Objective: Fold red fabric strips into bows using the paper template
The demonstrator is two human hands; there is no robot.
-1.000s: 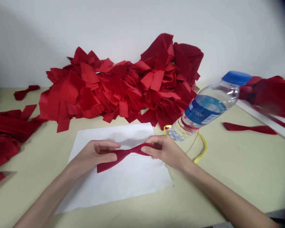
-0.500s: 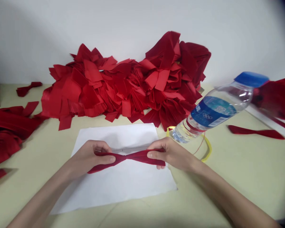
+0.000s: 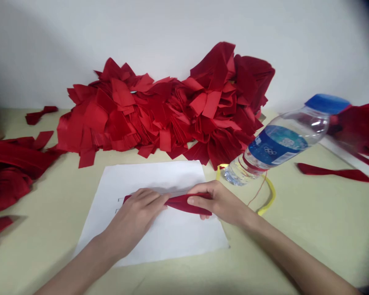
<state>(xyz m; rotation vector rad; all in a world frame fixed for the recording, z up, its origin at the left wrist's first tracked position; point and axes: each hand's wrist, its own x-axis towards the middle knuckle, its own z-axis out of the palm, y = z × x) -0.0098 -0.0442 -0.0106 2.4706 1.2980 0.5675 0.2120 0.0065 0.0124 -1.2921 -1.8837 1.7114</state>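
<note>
A red fabric bow (image 3: 184,203), narrow at its middle, is held level over a white sheet of paper (image 3: 175,246). My right hand (image 3: 223,201) pinches the bow's right half between thumb and fingers. My left hand (image 3: 143,211) lies over the left half with its back up and its fingertips closed at the narrow middle. Most of that left half is hidden beneath the hand; only its far tip shows. Small drawn marks and a line are visible on the paper.
A large heap of red fabric pieces (image 3: 160,114) spans the back. More red fabric (image 3: 12,168) lies at left. A water bottle (image 3: 276,139) stands right of the paper by a yellow ring (image 3: 271,196). Another red bow (image 3: 333,172) lies farther right.
My left hand has moved right along the bow and turned over it, from the left half to the middle. My right hand keeps its hold, nearly in place.
</note>
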